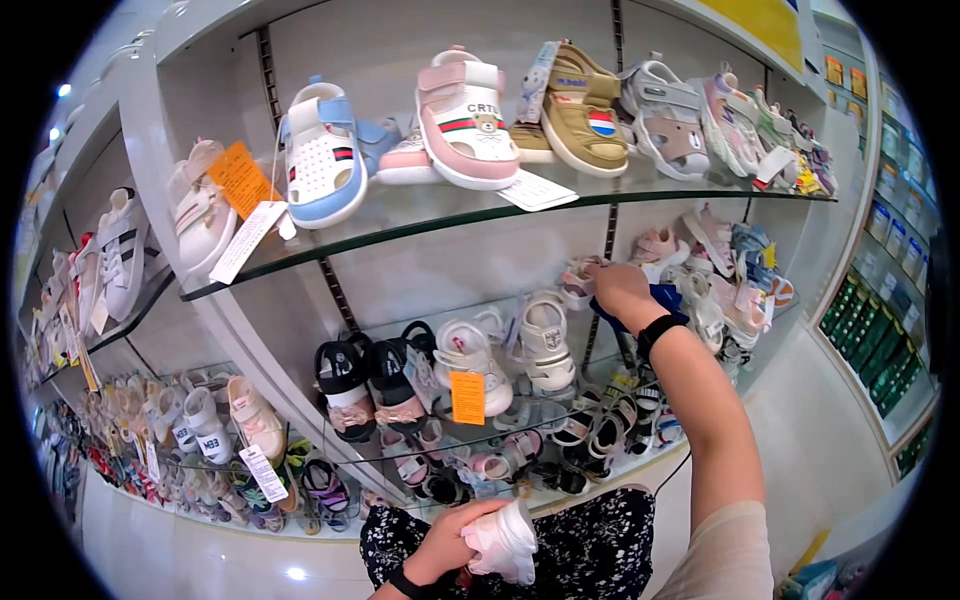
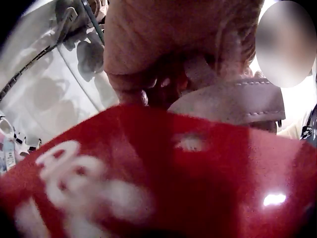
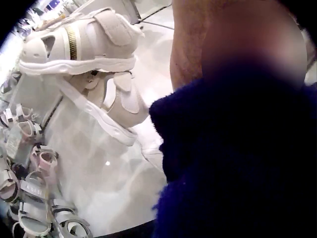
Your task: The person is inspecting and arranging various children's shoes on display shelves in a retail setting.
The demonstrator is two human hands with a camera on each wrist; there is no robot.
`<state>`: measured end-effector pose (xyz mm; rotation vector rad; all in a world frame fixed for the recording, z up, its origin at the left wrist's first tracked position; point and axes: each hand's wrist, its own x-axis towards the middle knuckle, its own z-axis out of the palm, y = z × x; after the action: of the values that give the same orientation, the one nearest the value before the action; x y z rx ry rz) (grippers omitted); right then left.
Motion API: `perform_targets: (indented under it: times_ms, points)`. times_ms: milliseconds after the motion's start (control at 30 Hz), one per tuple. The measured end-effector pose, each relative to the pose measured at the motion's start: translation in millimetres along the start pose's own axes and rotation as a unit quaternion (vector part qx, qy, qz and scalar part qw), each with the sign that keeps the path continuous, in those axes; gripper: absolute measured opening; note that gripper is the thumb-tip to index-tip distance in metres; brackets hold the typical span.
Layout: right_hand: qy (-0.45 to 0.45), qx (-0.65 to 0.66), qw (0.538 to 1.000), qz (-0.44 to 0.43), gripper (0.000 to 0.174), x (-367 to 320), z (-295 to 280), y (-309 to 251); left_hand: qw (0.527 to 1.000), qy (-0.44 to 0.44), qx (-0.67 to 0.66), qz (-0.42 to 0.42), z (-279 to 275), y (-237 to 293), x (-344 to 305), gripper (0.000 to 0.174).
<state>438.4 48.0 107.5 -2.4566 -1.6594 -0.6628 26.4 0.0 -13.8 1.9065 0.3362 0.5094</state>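
Low in the head view, my left hand point(image 1: 445, 545) grips a small pink and white shoe point(image 1: 503, 545). The left wrist view has the same hand point(image 2: 183, 39) above a grey-pink strap point(image 2: 233, 101), and a red tag point(image 2: 158, 168) with white lettering fills the front. My right hand point(image 1: 622, 292) reaches to the middle shelf, holding a dark blue cloth point(image 1: 668, 298), its fingertips at a small pink shoe point(image 1: 577, 283). In the right wrist view the fuzzy cloth point(image 3: 233, 158) hides most of the hand and its fingers.
Above the right hand runs a glass shelf edge point(image 1: 420, 228) bearing several children's shoes. Black sandals point(image 1: 345, 390) and a white pair point(image 1: 545, 345) stand left of that hand. Beige shoes point(image 3: 81, 42) lie stacked beside the cloth. A lower shelf holds many sandals point(image 1: 490, 465).
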Motion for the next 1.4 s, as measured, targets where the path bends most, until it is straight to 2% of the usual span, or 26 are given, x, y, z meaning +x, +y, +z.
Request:
perform_targets:
  times_ms: [133,200,333,367,467,500,567,600,633,667,800,867,933,1000,1067,1167,1300,1400]
  points:
    - [0.06,-0.004,0.998,0.022,0.021,2,6,-11,0.999,0.008,-0.009,-0.048,-5,-2,-1,0.038]
    - [0.053,-0.008,0.999,0.011,0.022,0,12,-6,0.998,0.015,-0.014,-0.066,-4,-4,1,0.033]
    - [0.052,0.011,0.999,0.013,0.023,-6,12,-3,1.0,0.003,0.008,-0.03,-1,-6,2,0.031]
    - [0.056,-0.008,0.998,0.001,0.028,-3,21,1,1.0,0.002,0.003,-0.025,-1,-5,2,0.033]
    - [0.057,0.016,0.998,0.015,0.031,-10,2,-1,0.999,-0.004,0.024,-0.036,-3,-3,-3,0.033]
    - [0.054,0.025,0.996,0.06,0.03,-10,-7,-1,0.999,-0.005,0.023,-0.042,-5,-1,-4,0.033]
    - [0.11,0.015,0.992,0.057,0.026,-24,-32,3,0.998,-0.017,0.019,-0.053,-8,6,-5,0.032]
    - [0.122,0.007,0.991,0.056,0.026,-35,-50,4,0.999,-0.012,0.036,0.0,-7,7,-2,0.032]
    - [0.145,0.014,0.989,0.034,0.026,-48,-65,6,0.997,-0.008,0.052,0.054,-6,6,1,0.032]
    - [0.121,0.015,0.992,0.012,0.026,-64,-80,6,0.992,-0.002,0.067,0.108,-5,6,5,0.032]
    - [0.061,0.007,0.997,-0.056,0.028,-146,-139,-25,0.982,-0.029,0.099,0.16,2,26,19,0.027]
    - [0.079,-0.022,0.988,-0.128,0.033,-184,-141,-45,0.973,-0.053,0.11,0.195,10,38,25,0.027]
    - [0.035,-0.028,0.987,-0.155,0.018,-219,-133,-61,0.962,-0.079,0.121,0.23,18,51,32,0.031]
    - [0.04,-0.01,0.977,-0.207,0.02,-239,-129,-73,0.949,-0.106,0.157,0.253,24,60,40,0.029]
    - [0.061,-0.004,0.97,-0.235,0.02,-251,-119,-82,0.943,-0.096,0.188,0.259,33,61,44,0.027]
    - [0.077,-0.028,0.959,-0.273,0.025,-259,-110,-87,0.937,-0.077,0.262,0.218,39,55,39,0.027]
    - [0.095,0.001,0.952,-0.292,0.025,-260,-103,-93,0.906,-0.079,0.35,0.225,43,37,30,0.03]
    - [0.087,0.067,0.947,-0.301,0.026,-258,-94,-93,0.921,-0.059,0.303,0.236,38,42,26,0.03]
